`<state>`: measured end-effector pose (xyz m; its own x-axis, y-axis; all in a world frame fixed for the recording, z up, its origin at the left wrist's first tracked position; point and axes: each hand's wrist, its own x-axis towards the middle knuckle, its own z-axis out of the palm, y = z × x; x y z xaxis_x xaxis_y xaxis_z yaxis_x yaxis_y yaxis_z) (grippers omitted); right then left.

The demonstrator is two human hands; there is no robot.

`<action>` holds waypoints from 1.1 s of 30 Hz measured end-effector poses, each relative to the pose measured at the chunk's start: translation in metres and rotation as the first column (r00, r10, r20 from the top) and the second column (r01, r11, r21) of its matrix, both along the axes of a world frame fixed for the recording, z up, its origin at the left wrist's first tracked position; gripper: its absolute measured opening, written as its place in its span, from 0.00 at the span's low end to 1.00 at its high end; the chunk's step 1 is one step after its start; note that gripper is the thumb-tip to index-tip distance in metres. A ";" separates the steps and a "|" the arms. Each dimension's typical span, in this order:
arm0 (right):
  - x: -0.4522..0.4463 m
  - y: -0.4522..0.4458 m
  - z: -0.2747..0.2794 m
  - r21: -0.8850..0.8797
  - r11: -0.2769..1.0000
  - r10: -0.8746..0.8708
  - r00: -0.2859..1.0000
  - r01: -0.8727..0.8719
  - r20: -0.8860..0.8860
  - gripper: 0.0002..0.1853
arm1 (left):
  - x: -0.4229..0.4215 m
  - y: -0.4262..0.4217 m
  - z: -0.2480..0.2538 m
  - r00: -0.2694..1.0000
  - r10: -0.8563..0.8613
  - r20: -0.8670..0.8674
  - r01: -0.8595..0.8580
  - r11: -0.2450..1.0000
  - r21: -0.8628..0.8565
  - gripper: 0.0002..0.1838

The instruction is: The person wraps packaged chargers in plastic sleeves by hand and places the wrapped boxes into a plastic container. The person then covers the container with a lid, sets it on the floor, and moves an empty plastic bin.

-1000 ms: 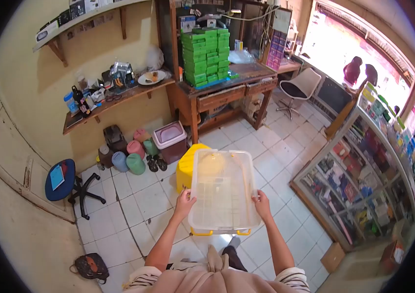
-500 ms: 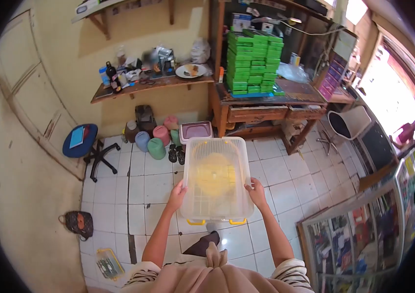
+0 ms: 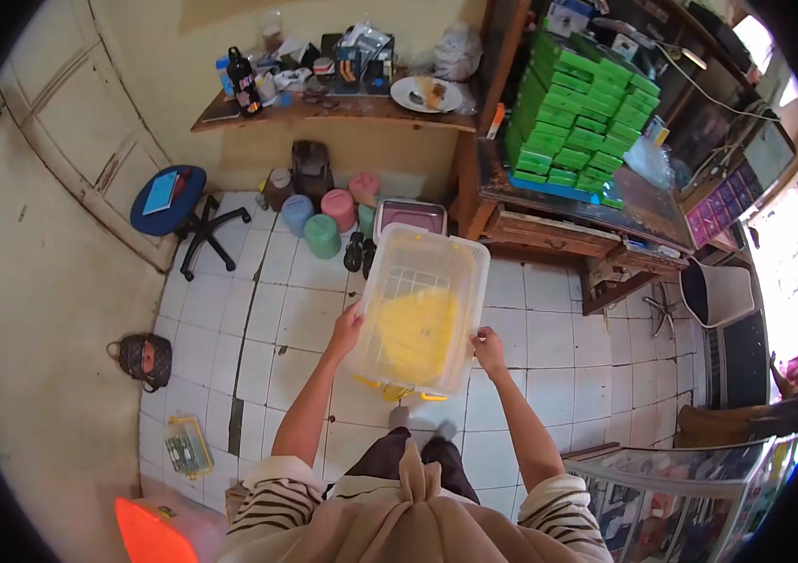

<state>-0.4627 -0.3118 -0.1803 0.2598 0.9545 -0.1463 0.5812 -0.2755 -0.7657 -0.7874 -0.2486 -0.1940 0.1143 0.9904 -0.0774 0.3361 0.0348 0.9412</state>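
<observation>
A clear plastic storage box [image 3: 408, 253] with yellow latches along its near side is held out in front of me, above the tiled floor. My left hand [image 3: 346, 330] is closed on its left side, and my right hand [image 3: 487, 349] grips the right side. Something yellow [image 3: 418, 328] shows through the plastic; I cannot tell whether it lies inside or is part of the box. My feet stand on the tiles just below the box's near edge.
Beyond the box are a purple basin [image 3: 410, 218] and several colored canisters [image 3: 322, 236]. A wooden desk [image 3: 549, 225] carries stacked green boxes [image 3: 577, 113]. On the left are a swivel chair [image 3: 170, 202] and bag [image 3: 144, 360]; a glass display case [image 3: 671, 497] stands at right.
My view has turned and tilted down, bringing an orange-lidded bin into sight at lower left. The box stays in both hands and now appears tilted clockwise. Both my feet have come into view.
</observation>
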 end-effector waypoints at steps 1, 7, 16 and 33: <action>0.005 0.004 -0.011 -0.014 1.000 0.013 1.000 -0.013 0.000 0.11 | 0.006 0.002 0.004 1.000 0.013 0.000 -0.013 1.000 -0.014 0.21; 0.013 0.008 -0.045 0.047 0.999 0.003 0.987 -0.011 0.162 0.11 | 0.025 -0.002 -0.014 0.991 0.065 -0.116 -0.065 0.998 0.008 0.22; 0.033 0.026 -0.053 -0.202 0.975 0.098 0.995 -0.097 -0.003 0.14 | 0.036 -0.018 -0.029 0.985 0.130 -0.112 -0.141 0.985 -0.097 0.21; 0.232 -0.152 -0.107 -0.376 0.903 0.192 0.978 -0.208 -0.082 0.12 | 0.218 -0.143 0.091 0.874 0.389 -0.293 -0.137 0.774 0.619 0.20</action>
